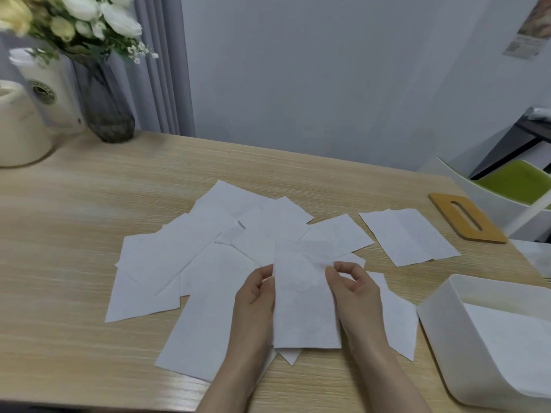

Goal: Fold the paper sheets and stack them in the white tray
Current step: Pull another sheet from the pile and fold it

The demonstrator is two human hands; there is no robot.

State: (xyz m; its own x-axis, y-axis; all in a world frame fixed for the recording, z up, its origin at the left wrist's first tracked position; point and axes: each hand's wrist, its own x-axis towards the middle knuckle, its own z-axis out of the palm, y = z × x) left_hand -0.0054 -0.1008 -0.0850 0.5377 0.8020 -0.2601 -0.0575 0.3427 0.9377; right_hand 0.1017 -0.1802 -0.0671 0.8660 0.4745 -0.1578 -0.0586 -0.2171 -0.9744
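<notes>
Nearest you, your left hand (255, 296) and right hand (354, 289) are holding one paper sheet (304, 296) between them above the counter (74, 263); each grip is pinching a long edge of the sheet near its upper half, thumb on top and fingers curled behind. The sheet is reading as a narrow white rectangle, its long axis running away from you, lightly wrinkled near the top, and it appears to be folded lengthwise already, though the layers cannot be counted. The relation that is governing the coming move is this: the white tray (441, 317) is lying to the right of the grip and slightly nearer you, just beside your right forearm, so the right hand is the closer one for the transfer. The tray is showing white paper already lying inside it. Beneath and beyond your hands, the loose sheets (167, 263) are lying overlapped in a fan, flat and apparently unfolded. Farther right, one creased sheet (408, 236) is lying apart from the fan, and beyond it a wooden lid (465, 219) with a slot is resting near the counter's edge. Farthest away, a grey vase (104, 108) of white flowers is standing at the back left.
</notes>
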